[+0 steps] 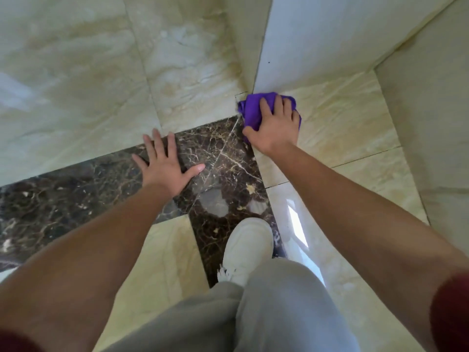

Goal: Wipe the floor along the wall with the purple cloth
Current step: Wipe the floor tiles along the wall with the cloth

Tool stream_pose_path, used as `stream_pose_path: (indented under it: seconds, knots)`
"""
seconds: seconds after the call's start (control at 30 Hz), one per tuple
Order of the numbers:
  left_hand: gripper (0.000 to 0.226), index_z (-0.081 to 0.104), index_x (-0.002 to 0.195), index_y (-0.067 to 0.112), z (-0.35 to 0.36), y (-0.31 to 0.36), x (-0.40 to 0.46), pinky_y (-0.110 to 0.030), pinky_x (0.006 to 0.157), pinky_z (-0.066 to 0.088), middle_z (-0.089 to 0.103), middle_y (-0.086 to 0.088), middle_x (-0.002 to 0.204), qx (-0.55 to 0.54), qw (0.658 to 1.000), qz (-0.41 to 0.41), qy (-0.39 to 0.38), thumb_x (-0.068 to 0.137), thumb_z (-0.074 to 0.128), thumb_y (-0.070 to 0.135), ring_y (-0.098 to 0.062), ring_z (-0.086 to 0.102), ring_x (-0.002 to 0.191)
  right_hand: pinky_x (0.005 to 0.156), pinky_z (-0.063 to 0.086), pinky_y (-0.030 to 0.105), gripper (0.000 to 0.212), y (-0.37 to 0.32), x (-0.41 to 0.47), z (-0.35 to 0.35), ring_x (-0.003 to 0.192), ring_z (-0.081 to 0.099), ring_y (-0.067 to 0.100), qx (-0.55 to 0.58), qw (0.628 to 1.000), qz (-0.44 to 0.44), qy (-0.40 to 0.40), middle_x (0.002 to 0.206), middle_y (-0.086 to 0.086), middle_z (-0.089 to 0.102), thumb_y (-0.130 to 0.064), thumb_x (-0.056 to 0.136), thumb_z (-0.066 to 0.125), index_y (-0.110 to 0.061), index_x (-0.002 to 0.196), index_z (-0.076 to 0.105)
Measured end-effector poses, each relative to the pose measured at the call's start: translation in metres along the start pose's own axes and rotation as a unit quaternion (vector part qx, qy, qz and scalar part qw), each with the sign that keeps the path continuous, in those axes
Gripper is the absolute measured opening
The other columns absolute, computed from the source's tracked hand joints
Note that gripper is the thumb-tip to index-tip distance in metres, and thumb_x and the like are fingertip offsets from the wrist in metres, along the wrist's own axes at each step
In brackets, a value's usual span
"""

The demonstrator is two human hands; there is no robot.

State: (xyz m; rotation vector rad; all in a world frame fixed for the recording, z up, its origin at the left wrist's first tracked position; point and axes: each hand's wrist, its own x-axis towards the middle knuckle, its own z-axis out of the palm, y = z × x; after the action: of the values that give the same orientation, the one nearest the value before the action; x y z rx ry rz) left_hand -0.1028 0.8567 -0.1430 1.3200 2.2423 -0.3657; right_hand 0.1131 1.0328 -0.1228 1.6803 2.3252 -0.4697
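Purple cloth [253,110] sits bunched on the cream floor [342,118] right at the foot of the white wall [317,41] corner; right hand [275,128] presses down on it, fingers draped over and gripping the cloth; left hand [166,165] lies flat and splayed, holding nothing, on the dark marble strip [63,196]; a white shoe [247,247] stands on that strip too.

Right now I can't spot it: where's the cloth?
Head view, right of centre: the cloth lies under the right hand, at the wall corner's foot.
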Motion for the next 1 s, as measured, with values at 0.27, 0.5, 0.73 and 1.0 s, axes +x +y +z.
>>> stream_pose_path:
  seconds: [0.27, 0.5, 0.73, 1.0]
  knots:
    - [0.125, -0.024, 0.161, 0.021, -0.004, 0.000, 0.003, -0.072, 0.123, -0.001, -0.032, -0.018, 0.167, -0.021, 1.000, -0.013, -0.009, 0.070, 0.015, 0.098, -0.044, -0.025, 0.155, 0.119, 0.020, 0.052, 0.090, 0.016, 0.008, -0.015, 0.154, 0.008, 0.031, -0.074, 0.994, -0.064, -0.057, 0.168, 0.009, 0.010, -0.073, 0.085, 0.045, -0.029, 0.158, 0.015]
    - [0.122, -0.026, 0.160, 0.023, -0.009, 0.004, 0.003, -0.070, 0.122, -0.002, -0.032, -0.017, 0.167, -0.024, 0.999, -0.018, -0.014, 0.076, 0.027, 0.095, -0.043, -0.025, 0.156, 0.102, 0.039, 0.050, 0.093, -0.045, 0.003, -0.017, 0.135, 0.036, 0.044, -0.045, 0.996, 0.030, -0.076, 0.148, 0.023, 0.042, -0.082, 0.082, 0.034, -0.021, 0.152, 0.031]
    - [0.118, -0.007, 0.165, 0.024, -0.030, 0.004, 0.004, -0.072, 0.121, 0.017, -0.013, -0.018, 0.173, -0.006, 0.999, -0.021, -0.031, 0.081, 0.052, 0.083, -0.045, -0.005, 0.159, 0.099, 0.043, 0.046, 0.081, -0.073, 0.000, -0.037, 0.128, 0.047, 0.041, -0.002, 0.998, 0.046, -0.040, 0.145, 0.021, 0.042, -0.065, 0.089, 0.045, -0.010, 0.148, 0.034]
    - [0.108, 0.016, 0.162, 0.028, -0.048, -0.039, 0.031, -0.068, 0.123, 0.002, 0.002, -0.014, 0.173, -0.013, 0.992, 0.027, 0.119, 0.077, 0.061, 0.078, -0.040, 0.000, 0.161, 0.121, 0.012, 0.064, 0.069, -0.097, -0.023, -0.001, 0.153, -0.004, 0.046, -0.047, 0.990, -0.118, -0.054, 0.167, 0.020, -0.006, -0.059, 0.101, 0.029, -0.025, 0.159, 0.014]
